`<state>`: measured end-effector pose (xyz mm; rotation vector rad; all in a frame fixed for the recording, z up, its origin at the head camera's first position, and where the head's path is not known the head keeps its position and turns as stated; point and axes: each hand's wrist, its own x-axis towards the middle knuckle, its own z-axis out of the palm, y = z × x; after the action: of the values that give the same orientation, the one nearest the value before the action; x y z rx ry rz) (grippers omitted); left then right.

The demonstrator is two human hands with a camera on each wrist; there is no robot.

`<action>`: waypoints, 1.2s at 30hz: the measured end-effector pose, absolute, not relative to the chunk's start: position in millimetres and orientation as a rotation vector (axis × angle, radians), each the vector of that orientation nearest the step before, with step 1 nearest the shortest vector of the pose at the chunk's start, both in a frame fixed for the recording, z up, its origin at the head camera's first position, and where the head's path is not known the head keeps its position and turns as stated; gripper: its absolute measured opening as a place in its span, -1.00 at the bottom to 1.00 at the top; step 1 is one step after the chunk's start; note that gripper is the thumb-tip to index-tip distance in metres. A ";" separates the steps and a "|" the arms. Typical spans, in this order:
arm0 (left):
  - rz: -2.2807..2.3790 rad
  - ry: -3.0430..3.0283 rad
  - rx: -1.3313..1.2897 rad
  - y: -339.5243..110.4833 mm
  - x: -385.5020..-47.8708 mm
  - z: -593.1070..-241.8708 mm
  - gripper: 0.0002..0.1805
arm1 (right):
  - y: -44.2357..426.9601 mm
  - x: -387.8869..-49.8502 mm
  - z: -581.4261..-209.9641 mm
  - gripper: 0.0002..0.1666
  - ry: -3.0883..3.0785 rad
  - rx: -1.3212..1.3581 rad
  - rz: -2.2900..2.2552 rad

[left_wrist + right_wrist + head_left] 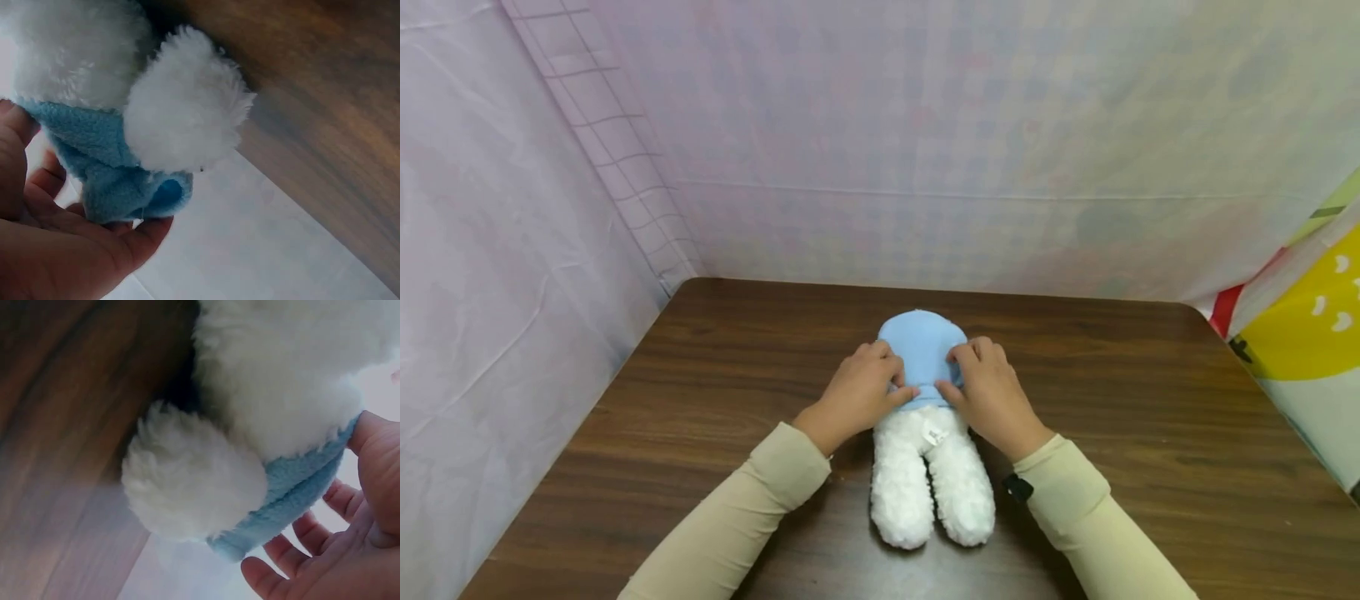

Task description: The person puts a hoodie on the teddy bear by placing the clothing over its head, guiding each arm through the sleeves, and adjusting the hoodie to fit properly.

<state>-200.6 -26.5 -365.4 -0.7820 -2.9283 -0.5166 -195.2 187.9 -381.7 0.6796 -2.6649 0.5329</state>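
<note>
"Where's the white plush toy (901, 492)?"
"Lying on the wood-grain table (700, 400), legs toward the person, a light-blue garment (917, 346) beyond them."
"And the hands?"
"Left hand (863, 387) grips the garment's left side; right hand (994, 392) grips its right."
"Further out?"
"A pale patterned cloth (925, 150) behind the table."
</note>
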 end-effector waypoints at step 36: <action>-0.500 -2.957 -0.796 -31.7 -202.2 -366.7 -0.50 | 183.5 -198.5 -386.4 -0.80 -2.639 0.749 0.538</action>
<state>-202.2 -31.7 -366.7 -0.7958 -2.9568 -0.5004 -198.5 183.5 -386.4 0.7487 -2.6387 0.5379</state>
